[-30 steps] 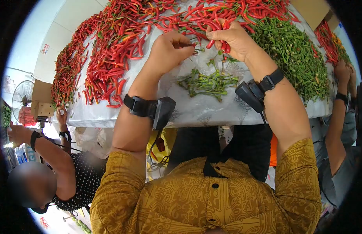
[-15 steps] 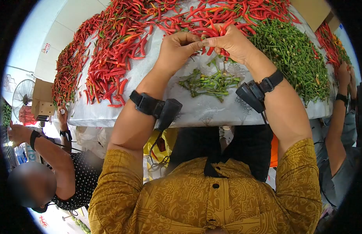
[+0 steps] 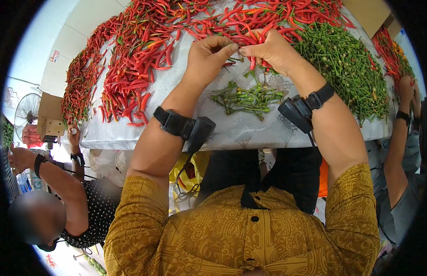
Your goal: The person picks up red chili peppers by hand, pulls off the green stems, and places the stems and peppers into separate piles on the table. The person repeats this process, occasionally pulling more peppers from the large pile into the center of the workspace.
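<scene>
My left hand [image 3: 208, 56] is closed in a pinch above the table, and a small green chili stem [image 3: 235, 59] shows just below its thumb tip. Close by on the right, my right hand [image 3: 274, 51] is closed around a red chili [image 3: 253, 62], part of which sticks out under the fingers. The two thumb tips are nearly level, with a narrow gap between them. Beneath both hands lies a small heap of green stems [image 3: 250, 99] on the pale table cover [image 3: 176, 124]. Fingers hide part of what each hand holds.
Red chilies [image 3: 126, 87] spread across the left and back of the table. A large pile of green stems [image 3: 347, 69] lies on the right. One co-worker [image 3: 94, 202] is at the left edge; another person's arm [image 3: 397, 156] reaches in at the right.
My hands have come slightly apart, the left shifting a little left. The small green stem now shows below my left thumb.
</scene>
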Demonstrator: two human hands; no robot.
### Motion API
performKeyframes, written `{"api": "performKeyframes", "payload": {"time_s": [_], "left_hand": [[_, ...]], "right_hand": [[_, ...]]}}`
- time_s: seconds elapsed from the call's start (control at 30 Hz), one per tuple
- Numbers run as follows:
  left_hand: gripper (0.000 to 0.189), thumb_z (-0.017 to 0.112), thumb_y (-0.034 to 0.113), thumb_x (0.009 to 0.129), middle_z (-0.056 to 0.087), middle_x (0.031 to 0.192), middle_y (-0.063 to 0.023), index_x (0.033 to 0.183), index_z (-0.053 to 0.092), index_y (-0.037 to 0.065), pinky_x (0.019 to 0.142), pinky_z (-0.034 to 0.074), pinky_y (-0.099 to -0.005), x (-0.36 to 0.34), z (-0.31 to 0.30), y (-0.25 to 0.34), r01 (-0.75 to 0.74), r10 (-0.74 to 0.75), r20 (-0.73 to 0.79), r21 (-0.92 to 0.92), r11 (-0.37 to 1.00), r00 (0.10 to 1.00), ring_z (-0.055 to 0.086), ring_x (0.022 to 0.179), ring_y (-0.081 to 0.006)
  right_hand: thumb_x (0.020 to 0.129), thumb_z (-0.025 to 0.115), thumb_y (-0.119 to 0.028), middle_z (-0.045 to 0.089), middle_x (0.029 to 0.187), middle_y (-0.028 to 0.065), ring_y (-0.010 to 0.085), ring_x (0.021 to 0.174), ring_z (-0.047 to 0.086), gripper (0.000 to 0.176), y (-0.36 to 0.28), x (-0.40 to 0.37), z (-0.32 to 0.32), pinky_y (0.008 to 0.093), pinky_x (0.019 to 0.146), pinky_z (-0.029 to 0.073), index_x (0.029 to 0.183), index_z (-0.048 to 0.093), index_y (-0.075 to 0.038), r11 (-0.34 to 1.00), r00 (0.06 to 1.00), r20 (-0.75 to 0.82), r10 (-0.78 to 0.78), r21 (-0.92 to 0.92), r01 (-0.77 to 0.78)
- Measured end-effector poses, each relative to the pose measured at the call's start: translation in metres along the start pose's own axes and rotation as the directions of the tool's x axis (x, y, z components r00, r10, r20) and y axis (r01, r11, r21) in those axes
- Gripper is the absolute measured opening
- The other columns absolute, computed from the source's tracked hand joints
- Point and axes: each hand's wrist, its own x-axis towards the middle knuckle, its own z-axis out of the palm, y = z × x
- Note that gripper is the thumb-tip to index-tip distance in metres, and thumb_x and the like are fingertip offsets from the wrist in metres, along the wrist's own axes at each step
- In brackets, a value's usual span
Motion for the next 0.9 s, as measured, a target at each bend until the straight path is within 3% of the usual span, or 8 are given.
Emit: {"api": "performKeyframes", "payload": {"time_s": [0.2, 0.33, 0.4, 0.53, 0.7, 0.83, 0.9], "left_hand": [[0.014, 0.063, 0.012, 0.077, 0.057, 0.072, 0.0013, 0.086, 0.061, 0.002, 0.056, 0.039, -0.0181, 0.000, -0.002, -0.001, 0.073, -0.070, 0.030, -0.107, 0.992, 0.997, 0.048, 0.062, -0.0041], [0.010, 0.060, 0.009, 0.079, 0.057, 0.076, 0.0009, 0.087, 0.060, 0.003, 0.058, 0.039, -0.0182, 0.002, -0.006, -0.011, 0.108, -0.084, 0.107, -0.235, 0.966, 0.991, 0.050, 0.065, -0.0046], [0.008, 0.057, 0.007, 0.080, 0.057, 0.077, 0.0012, 0.087, 0.059, 0.003, 0.058, 0.038, -0.0188, 0.002, -0.005, -0.013, 0.141, -0.084, 0.157, -0.399, 0.906, 0.984, 0.049, 0.066, -0.0043], [0.008, 0.054, 0.006, 0.081, 0.055, 0.076, 0.0004, 0.087, 0.058, 0.003, 0.058, 0.037, -0.0203, 0.003, -0.008, -0.014, 0.173, -0.088, 0.203, -0.445, 0.879, 0.975, 0.048, 0.065, -0.0062], [0.012, 0.052, 0.011, 0.081, 0.053, 0.073, -0.0041, 0.087, 0.057, 0.002, 0.061, 0.037, -0.0243, 0.005, -0.015, -0.016, 0.182, 0.078, 0.334, -0.679, 0.711, 0.939, 0.046, 0.066, -0.0122], [0.012, 0.053, 0.011, 0.078, 0.052, 0.072, -0.0051, 0.084, 0.056, 0.001, 0.061, 0.037, -0.0251, 0.003, -0.016, -0.012, 0.167, 0.140, 0.361, -0.696, 0.698, 0.922, 0.045, 0.066, -0.0128], [0.010, 0.051, 0.008, 0.074, 0.053, 0.074, -0.0061, 0.079, 0.055, -0.001, 0.062, 0.037, -0.0250, 0.002, -0.017, -0.010, 0.094, 0.132, 0.358, -0.550, 0.830, 0.924, 0.047, 0.067, -0.0139]], "right_hand": [[0.068, 0.069, -0.017, 0.055, 0.059, 0.0007, 0.0056, 0.045, 0.048, 0.018, -0.003, -0.002, 0.000, 0.0187, 0.042, 0.036, 0.073, 0.058, -0.004, 0.995, 1.000, 0.009, 0.000, -0.097, 0.001], [0.067, 0.068, -0.015, 0.055, 0.057, 0.0006, 0.0056, 0.043, 0.047, 0.015, 0.002, 0.000, -0.002, 0.0185, 0.039, 0.034, 0.074, 0.060, -0.005, 0.996, 1.000, 0.002, 0.003, -0.095, -0.003], [0.067, 0.069, -0.015, 0.055, 0.057, 0.0004, 0.0056, 0.043, 0.048, 0.015, 0.001, 0.000, -0.003, 0.0185, 0.039, 0.035, 0.075, 0.059, -0.005, 0.995, 1.000, 0.008, 0.017, -0.094, -0.016], [0.067, 0.068, -0.014, 0.056, 0.060, 0.0005, 0.0059, 0.045, 0.050, 0.017, -0.002, -0.003, -0.002, 0.0181, 0.039, 0.035, 0.079, 0.059, -0.005, 1.000, 0.998, 0.059, 0.001, 0.004, -0.001], [0.068, 0.068, -0.013, 0.059, 0.065, 0.0012, 0.0065, 0.046, 0.051, 0.022, 0.006, 0.000, -0.006, 0.0179, 0.039, 0.035, 0.085, 0.058, -0.005, 0.990, 0.991, 0.130, 0.007, 0.139, -0.025], [0.069, 0.067, -0.010, 0.060, 0.072, 0.0039, 0.0093, 0.058, 0.056, 0.023, 0.009, 0.003, -0.008, 0.0207, 0.047, 0.043, 0.089, 0.058, -0.002, 0.952, 0.998, 0.061, -0.033, 0.305, 0.012], [0.070, 0.066, -0.009, 0.060, 0.074, 0.0049, 0.0105, 0.062, 0.058, 0.023, 0.006, 0.000, -0.007, 0.0218, 0.051, 0.046, 0.090, 0.057, -0.001, 0.938, 0.998, 0.057, -0.041, 0.346, 0.018]]}}
